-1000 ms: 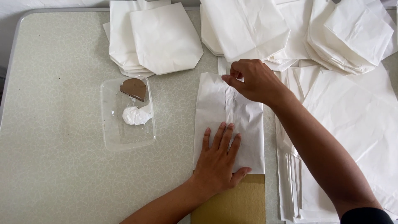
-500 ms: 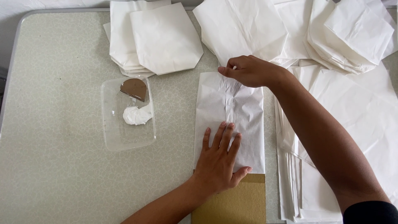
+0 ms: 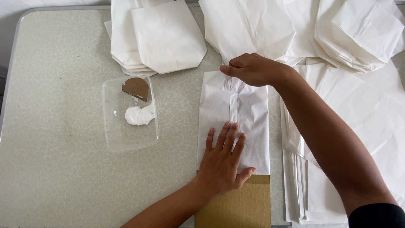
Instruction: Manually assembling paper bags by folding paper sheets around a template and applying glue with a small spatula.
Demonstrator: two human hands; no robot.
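On the speckled table (image 3: pixel 55 169), left hand (image 3: pixel 223 162) flat, right hand (image 3: pixel 253 69) pinching crinkled white paper bag (image 3: pixel 253 109).

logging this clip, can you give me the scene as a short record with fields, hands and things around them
surface: speckled grey-green table
left hand: left hand flat, fingers spread, pressing the lower part of a folded white paper sheet
right hand: right hand pinching the top edge of the same sheet
under the sheet: tan cardboard strip showing at the near end
left of the sheet: clear plastic tray with a white paste blob and a brown half-round card scraper
far side: stack of folded white paper bags
right side: loose white paper sheets
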